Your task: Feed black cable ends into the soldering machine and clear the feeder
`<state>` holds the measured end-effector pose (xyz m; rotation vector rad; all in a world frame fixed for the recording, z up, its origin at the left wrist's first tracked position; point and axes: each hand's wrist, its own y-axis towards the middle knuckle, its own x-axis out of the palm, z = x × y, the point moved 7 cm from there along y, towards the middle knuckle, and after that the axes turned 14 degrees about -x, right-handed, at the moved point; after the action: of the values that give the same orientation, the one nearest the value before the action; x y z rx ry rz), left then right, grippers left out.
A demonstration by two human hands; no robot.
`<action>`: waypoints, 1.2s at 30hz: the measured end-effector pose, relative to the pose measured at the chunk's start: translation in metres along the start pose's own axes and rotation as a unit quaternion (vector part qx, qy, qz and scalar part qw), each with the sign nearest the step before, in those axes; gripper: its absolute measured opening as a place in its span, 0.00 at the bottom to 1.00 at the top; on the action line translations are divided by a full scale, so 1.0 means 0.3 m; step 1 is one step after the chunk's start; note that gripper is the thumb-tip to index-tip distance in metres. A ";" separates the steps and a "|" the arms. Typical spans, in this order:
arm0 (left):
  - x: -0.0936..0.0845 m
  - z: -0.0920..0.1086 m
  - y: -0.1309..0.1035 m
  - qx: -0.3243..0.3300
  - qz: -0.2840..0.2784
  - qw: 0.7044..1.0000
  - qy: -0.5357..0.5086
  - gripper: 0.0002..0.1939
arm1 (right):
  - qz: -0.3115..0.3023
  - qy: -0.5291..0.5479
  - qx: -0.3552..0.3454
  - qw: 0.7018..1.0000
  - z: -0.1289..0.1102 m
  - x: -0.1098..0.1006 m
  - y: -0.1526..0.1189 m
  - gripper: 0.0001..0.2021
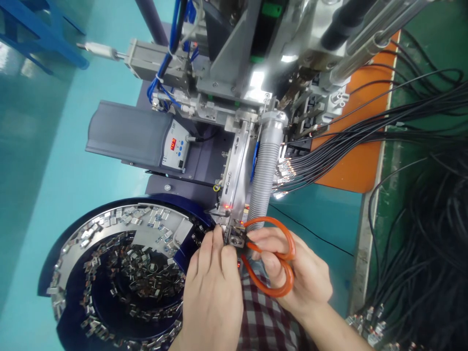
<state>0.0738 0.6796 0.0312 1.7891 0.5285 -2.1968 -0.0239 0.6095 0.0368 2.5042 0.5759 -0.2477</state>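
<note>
In my right hand (292, 263) is a pair of scissors with orange handles (288, 239), my fingers and thumb in and around the loops. The blades point toward the near end of a metal feed track (237, 165), by a small metal block (237, 241). My left hand (214, 287) is at that same end, back upward, with fingers close together and bent down onto the track. Its thumb and whatever lies under its fingertips are hidden. Left of it stands a dark blue feeder bowl (109, 278) filled with small metal connector shells (157, 222).
A ribbed grey hose (261, 180) runs beside the track up to the machine (234, 58). A grey controller (135, 134) with a red display sits left. Black cables (340, 131) with metal plugs cross an orange board (351, 170); more cables (420, 234) hang at right.
</note>
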 end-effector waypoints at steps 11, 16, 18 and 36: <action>-0.002 -0.004 0.005 0.003 -0.024 1.000 -0.003 0.09 | 0.023 0.014 0.012 1.000 0.022 0.010 -0.010 0.07; 0.005 -0.006 0.001 0.005 -0.033 0.999 -0.001 0.11 | 0.027 0.012 0.025 0.999 0.025 -0.004 -0.026 0.08; 0.005 -0.004 0.001 0.008 -0.034 0.999 -0.001 0.11 | 0.030 0.013 0.026 0.999 0.025 -0.011 -0.031 0.08; -0.001 0.002 0.007 0.008 -0.020 1.000 0.001 0.09 | 0.021 0.041 0.015 0.999 0.026 0.018 -0.006 0.07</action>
<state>0.0741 0.6775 0.0313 1.8055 0.5528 -2.2318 -0.0203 0.6085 0.0280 2.5625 0.5555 -0.1389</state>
